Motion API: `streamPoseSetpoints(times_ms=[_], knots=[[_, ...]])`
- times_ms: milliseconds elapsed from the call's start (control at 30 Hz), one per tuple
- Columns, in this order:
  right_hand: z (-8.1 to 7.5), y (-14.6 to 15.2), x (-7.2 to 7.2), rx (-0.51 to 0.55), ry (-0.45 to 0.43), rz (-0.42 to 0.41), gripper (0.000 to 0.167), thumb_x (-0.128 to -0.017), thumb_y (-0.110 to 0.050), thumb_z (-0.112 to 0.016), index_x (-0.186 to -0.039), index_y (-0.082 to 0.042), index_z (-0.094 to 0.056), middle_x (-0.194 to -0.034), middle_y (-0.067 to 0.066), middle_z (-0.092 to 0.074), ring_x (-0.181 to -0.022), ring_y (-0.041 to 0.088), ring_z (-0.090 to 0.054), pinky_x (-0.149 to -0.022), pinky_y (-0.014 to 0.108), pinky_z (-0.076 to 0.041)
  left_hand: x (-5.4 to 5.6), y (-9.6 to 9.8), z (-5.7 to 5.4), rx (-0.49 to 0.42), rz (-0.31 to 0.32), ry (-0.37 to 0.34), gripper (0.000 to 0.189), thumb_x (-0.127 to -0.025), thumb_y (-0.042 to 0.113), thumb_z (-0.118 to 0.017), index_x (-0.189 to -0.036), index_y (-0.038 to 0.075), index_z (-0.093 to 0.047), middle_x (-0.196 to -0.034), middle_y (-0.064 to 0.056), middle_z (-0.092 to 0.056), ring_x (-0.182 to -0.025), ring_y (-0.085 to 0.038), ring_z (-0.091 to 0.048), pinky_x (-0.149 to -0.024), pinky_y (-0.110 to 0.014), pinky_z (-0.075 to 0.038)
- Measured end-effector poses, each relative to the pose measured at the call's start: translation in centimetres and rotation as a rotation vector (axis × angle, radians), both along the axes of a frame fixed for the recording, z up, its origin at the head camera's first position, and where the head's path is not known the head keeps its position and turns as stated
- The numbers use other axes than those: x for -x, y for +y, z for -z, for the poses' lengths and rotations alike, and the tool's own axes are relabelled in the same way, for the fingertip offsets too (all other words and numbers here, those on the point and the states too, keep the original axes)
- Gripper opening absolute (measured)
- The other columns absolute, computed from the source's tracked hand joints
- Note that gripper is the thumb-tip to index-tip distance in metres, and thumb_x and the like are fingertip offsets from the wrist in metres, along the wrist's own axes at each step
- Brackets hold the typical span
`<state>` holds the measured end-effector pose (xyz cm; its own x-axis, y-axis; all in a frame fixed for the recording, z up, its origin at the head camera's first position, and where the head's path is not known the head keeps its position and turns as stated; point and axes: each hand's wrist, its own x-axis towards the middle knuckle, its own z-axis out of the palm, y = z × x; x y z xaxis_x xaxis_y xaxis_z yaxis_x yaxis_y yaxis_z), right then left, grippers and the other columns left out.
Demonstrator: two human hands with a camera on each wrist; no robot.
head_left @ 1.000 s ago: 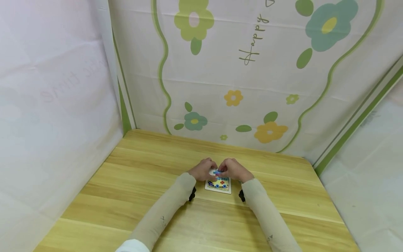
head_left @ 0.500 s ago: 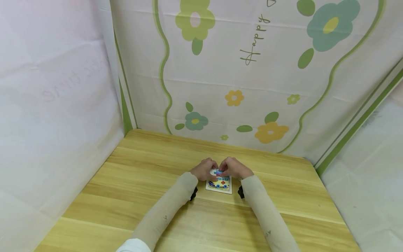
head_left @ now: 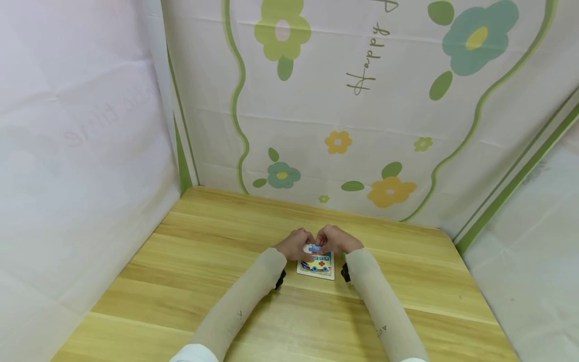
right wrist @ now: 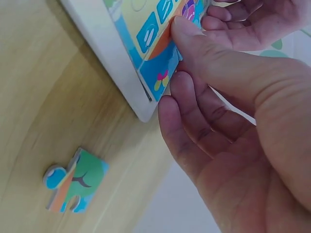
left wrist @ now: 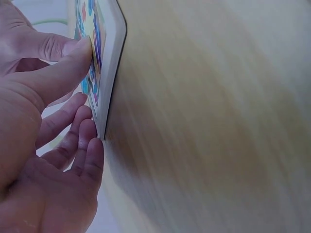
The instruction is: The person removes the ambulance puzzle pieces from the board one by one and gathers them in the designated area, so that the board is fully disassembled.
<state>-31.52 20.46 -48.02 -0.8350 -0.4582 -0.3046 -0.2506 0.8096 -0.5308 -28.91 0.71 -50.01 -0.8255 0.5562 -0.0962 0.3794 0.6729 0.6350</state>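
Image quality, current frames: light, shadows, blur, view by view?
Head: bright, fairly even light, pale sheen on the near tabletop, soft shadows beside the sleeves. Left wrist: dimmer, tabletop grain soft, shadow beside the puzzle board. Right wrist: dim, bluish cast, yet the loose piece keeps a readable outline.

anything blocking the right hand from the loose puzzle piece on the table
Nothing visible: in the right wrist view, only tabletop shows between the right hand and the loose puzzle piece. The puzzle board sits to one side.
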Motion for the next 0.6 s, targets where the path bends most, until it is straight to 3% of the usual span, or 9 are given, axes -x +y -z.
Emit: streamPoseSetpoints(times_ms=[600], knots=[[0.3, -0.09, -0.24, -0.025, 0.08, -0.026, 0.013, -0.088, -0.003, -0.084, -0.095, -0.01, -0.075, -0.09, -0.001, -0.073, -0.083, 0.011, -0.065, -0.081, 0.03, -0.059, 0.29, 0.02, 0.33, 0.012, 0.007, 0.002, 0.047, -0.093, 0.023, -0.084, -0.132, 0.005, -0.066, -0.131, -0.01, -0.06, -0.121, -0.024, -0.056, -0.11, -0.041, -0.049]])
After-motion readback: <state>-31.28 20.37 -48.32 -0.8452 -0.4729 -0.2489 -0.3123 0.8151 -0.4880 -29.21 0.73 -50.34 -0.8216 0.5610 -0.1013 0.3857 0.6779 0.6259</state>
